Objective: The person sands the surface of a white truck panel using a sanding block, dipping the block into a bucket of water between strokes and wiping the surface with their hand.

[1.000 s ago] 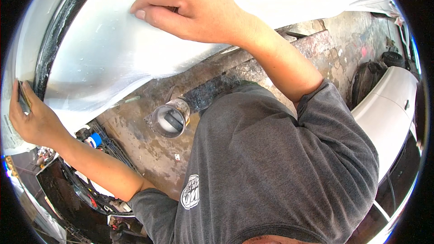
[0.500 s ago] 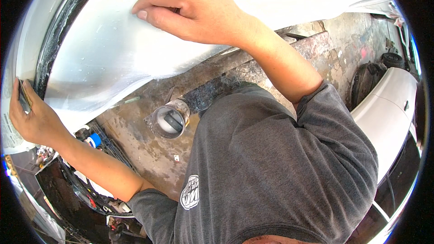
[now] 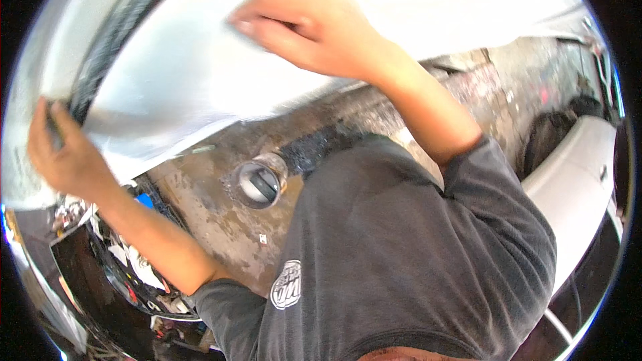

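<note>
A large pale, glossy car panel spreads across the top of the view, with a dark curved strip along its left side. My right hand lies against the panel, fingers and thumb drawn together. Whatever may be in its grip is hidden, and the fingertips are blurred. At the far left, beyond the dark strip, my left hand pinches a thin dark piece against the pale bodywork. Its exact kind does not show.
Below the panel, a round bucket with a dark object and whitish contents stands on the stained concrete floor. Cluttered car parts fill the lower left. To the right are a white car body part and a dark tyre-like shape.
The whole view has shifted slightly, with the panel and bucket now lower and further right. My right hand has slid a little to the right. Both hands keep their closed shape.
</note>
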`<move>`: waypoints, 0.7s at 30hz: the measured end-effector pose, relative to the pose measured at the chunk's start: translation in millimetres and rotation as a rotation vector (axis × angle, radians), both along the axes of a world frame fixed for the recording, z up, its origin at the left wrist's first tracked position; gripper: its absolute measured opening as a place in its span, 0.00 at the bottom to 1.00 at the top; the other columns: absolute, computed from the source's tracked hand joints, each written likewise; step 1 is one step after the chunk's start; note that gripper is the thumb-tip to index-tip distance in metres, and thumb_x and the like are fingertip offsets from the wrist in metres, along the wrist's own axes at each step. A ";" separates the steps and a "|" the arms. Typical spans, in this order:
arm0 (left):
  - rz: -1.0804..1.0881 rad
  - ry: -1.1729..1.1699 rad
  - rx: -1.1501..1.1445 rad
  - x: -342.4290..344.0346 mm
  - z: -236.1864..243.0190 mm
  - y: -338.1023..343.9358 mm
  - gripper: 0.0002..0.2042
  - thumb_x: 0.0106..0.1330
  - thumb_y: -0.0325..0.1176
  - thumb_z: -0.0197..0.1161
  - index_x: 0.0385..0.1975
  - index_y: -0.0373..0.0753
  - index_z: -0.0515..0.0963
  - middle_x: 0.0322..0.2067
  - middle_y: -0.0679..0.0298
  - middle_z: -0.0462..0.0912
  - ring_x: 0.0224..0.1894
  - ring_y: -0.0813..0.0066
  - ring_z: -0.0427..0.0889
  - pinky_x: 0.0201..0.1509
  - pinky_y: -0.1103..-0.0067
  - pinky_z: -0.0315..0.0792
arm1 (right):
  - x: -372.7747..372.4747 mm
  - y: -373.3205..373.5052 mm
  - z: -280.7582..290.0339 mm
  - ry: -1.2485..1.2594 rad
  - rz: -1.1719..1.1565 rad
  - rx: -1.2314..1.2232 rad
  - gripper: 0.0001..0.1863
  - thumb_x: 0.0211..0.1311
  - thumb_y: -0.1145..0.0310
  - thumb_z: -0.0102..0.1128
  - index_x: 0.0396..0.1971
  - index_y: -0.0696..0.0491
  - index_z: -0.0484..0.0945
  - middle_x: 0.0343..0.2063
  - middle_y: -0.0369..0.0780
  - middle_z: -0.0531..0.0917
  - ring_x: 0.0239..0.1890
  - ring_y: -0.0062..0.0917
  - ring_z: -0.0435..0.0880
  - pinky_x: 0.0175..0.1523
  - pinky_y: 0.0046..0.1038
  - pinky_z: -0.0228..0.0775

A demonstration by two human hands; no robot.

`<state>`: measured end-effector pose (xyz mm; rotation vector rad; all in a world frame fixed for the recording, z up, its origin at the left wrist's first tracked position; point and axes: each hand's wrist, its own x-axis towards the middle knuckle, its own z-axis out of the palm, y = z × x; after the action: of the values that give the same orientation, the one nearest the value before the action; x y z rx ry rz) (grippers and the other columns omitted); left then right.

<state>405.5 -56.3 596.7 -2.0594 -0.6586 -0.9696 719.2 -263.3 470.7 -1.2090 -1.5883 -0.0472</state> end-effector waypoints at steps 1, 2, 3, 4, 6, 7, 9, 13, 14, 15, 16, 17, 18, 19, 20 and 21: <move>-0.038 -0.065 -0.056 4.1 -4.3 -4.3 0.11 0.70 0.32 0.72 0.50 0.40 0.89 0.49 0.59 0.90 0.52 0.62 0.87 0.59 0.70 0.79 | -2.3 1.6 1.2 0.049 0.009 -0.046 0.11 0.72 0.60 0.62 0.41 0.50 0.88 0.36 0.42 0.90 0.38 0.41 0.89 0.43 0.39 0.82; -0.071 -0.131 -0.096 10.1 -7.8 -10.5 0.12 0.70 0.32 0.72 0.51 0.40 0.88 0.50 0.58 0.90 0.54 0.59 0.87 0.61 0.68 0.78 | -5.0 2.3 2.2 0.062 0.018 -0.049 0.10 0.72 0.62 0.63 0.42 0.52 0.88 0.36 0.43 0.90 0.38 0.41 0.89 0.43 0.38 0.82; -0.117 -0.145 -0.089 30.1 -15.7 -9.2 0.12 0.70 0.31 0.71 0.51 0.40 0.88 0.50 0.58 0.90 0.54 0.58 0.87 0.61 0.67 0.77 | -1.0 1.2 -0.3 0.067 0.002 -0.057 0.10 0.72 0.64 0.63 0.42 0.53 0.88 0.37 0.43 0.90 0.39 0.41 0.90 0.44 0.38 0.82; -0.125 -0.157 -0.066 41.9 -15.3 -19.0 0.12 0.70 0.31 0.71 0.52 0.41 0.87 0.51 0.57 0.89 0.53 0.57 0.87 0.62 0.66 0.77 | -2.2 -0.9 4.3 0.088 0.031 -0.065 0.09 0.72 0.69 0.63 0.44 0.56 0.88 0.36 0.42 0.90 0.35 0.32 0.89 0.41 0.32 0.81; -0.157 -0.173 -0.044 69.5 -14.4 -32.3 0.14 0.66 0.29 0.72 0.51 0.42 0.85 0.51 0.62 0.88 0.55 0.61 0.85 0.59 0.63 0.76 | -0.6 -5.6 10.8 0.102 0.045 -0.105 0.09 0.74 0.75 0.61 0.47 0.60 0.88 0.36 0.42 0.90 0.30 0.23 0.89 0.38 0.24 0.81; -0.106 -0.201 -0.068 76.4 -11.1 -38.8 0.14 0.65 0.29 0.71 0.50 0.45 0.86 0.51 0.65 0.87 0.55 0.62 0.84 0.58 0.65 0.75 | -0.1 -8.7 14.3 0.127 0.049 -0.165 0.10 0.74 0.76 0.61 0.47 0.60 0.87 0.38 0.42 0.90 0.31 0.22 0.88 0.38 0.24 0.81; -0.047 -0.176 -0.130 68.9 -0.6 -44.6 0.14 0.66 0.28 0.71 0.51 0.48 0.85 0.52 0.65 0.87 0.56 0.61 0.84 0.59 0.65 0.73 | -1.9 -7.0 7.8 0.254 0.086 -0.208 0.10 0.76 0.75 0.59 0.48 0.62 0.87 0.40 0.43 0.89 0.33 0.22 0.88 0.37 0.23 0.80; -0.053 -0.224 -0.122 22.3 4.1 -22.7 0.13 0.64 0.26 0.71 0.48 0.47 0.86 0.49 0.66 0.88 0.53 0.61 0.85 0.58 0.66 0.73 | -7.0 -10.0 14.2 0.258 0.111 -0.222 0.10 0.76 0.75 0.59 0.48 0.62 0.86 0.38 0.42 0.88 0.32 0.21 0.87 0.37 0.22 0.79; -0.028 -0.223 -0.106 5.4 4.5 -14.0 0.12 0.65 0.26 0.70 0.47 0.46 0.86 0.48 0.66 0.88 0.53 0.61 0.85 0.58 0.66 0.73 | -6.1 -11.5 13.3 0.286 0.099 -0.237 0.10 0.75 0.76 0.59 0.47 0.62 0.86 0.37 0.43 0.88 0.31 0.23 0.88 0.37 0.23 0.79; -0.004 -0.222 -0.090 -12.4 6.4 -4.8 0.11 0.65 0.26 0.70 0.46 0.45 0.86 0.48 0.65 0.88 0.52 0.61 0.85 0.58 0.66 0.73 | -6.0 -11.3 14.0 0.316 0.086 -0.251 0.09 0.73 0.77 0.60 0.46 0.63 0.86 0.35 0.43 0.88 0.30 0.24 0.88 0.38 0.24 0.78; 0.004 -0.227 -0.072 -32.4 6.2 5.5 0.11 0.65 0.26 0.70 0.46 0.45 0.86 0.48 0.65 0.88 0.52 0.61 0.85 0.58 0.66 0.73 | -7.1 -9.7 13.4 0.309 0.098 -0.236 0.09 0.73 0.77 0.60 0.46 0.63 0.86 0.35 0.43 0.88 0.30 0.24 0.88 0.38 0.24 0.78; 0.064 -0.240 -0.086 -54.0 7.2 14.7 0.10 0.65 0.26 0.69 0.45 0.45 0.87 0.48 0.65 0.89 0.52 0.61 0.85 0.58 0.66 0.73 | -8.3 -9.4 14.0 0.328 0.108 -0.252 0.09 0.73 0.77 0.60 0.46 0.63 0.86 0.35 0.43 0.88 0.30 0.24 0.88 0.38 0.24 0.78; 0.125 -0.254 -0.103 -73.3 5.9 21.8 0.10 0.65 0.27 0.69 0.45 0.44 0.87 0.47 0.64 0.89 0.52 0.60 0.85 0.58 0.66 0.73 | -9.8 -9.6 14.1 0.347 0.120 -0.271 0.09 0.73 0.78 0.60 0.45 0.63 0.86 0.35 0.44 0.88 0.30 0.24 0.88 0.38 0.24 0.78; 0.150 -0.282 -0.102 -81.5 8.5 23.5 0.09 0.64 0.27 0.69 0.44 0.43 0.86 0.47 0.63 0.89 0.52 0.60 0.86 0.58 0.66 0.73 | -10.1 -9.8 14.8 0.341 0.127 -0.262 0.09 0.73 0.78 0.60 0.45 0.63 0.86 0.35 0.44 0.88 0.30 0.24 0.88 0.38 0.24 0.78; 0.157 -0.287 -0.090 -83.0 6.2 24.4 0.09 0.64 0.27 0.69 0.44 0.43 0.86 0.47 0.63 0.89 0.52 0.60 0.86 0.58 0.66 0.73 | -10.8 -9.4 15.7 0.348 0.139 -0.273 0.09 0.73 0.78 0.60 0.45 0.63 0.86 0.35 0.43 0.88 0.31 0.24 0.87 0.38 0.24 0.78; 0.127 -0.281 -0.068 -80.1 0.8 24.8 0.09 0.64 0.26 0.68 0.43 0.43 0.86 0.46 0.63 0.89 0.52 0.60 0.86 0.58 0.65 0.73 | -11.5 -8.9 16.6 0.355 0.154 -0.284 0.08 0.73 0.78 0.60 0.45 0.64 0.85 0.34 0.43 0.87 0.31 0.24 0.87 0.38 0.24 0.78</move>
<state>325.4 -31.5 597.5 -1.9289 -0.9684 -1.1870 707.7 -272.3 487.3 -1.2265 -1.3968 0.4815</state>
